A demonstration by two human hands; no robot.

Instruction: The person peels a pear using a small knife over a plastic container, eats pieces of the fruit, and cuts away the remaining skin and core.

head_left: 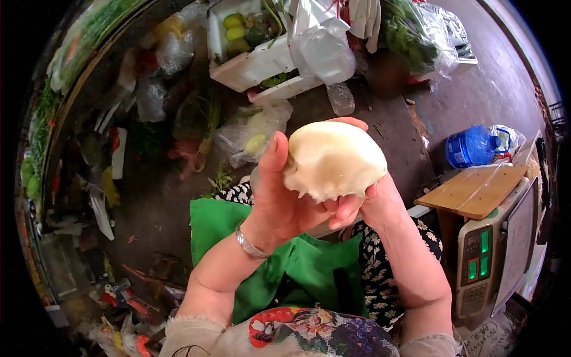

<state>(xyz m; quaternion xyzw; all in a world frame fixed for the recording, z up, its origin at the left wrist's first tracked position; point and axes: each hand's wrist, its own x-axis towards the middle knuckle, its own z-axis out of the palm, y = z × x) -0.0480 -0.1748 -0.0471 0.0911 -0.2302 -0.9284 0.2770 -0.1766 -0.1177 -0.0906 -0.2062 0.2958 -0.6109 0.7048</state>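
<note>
I have both hands raised in the middle of the scene, grasping a pale cream, rounded, smooth-surfaced piece with a ragged near edge (what it is, I cannot tell for certain). The left hand cups its left side, thumb up; the right hand supports it from the right, some fingers hidden behind it. It is held above the green cloth apron. I judge the step in hand to be steadying and turning it; the next move calls for light, two-sided support, as that edge could tear. Far off sits a white foam box; right, a beige electronic scale.
</note>
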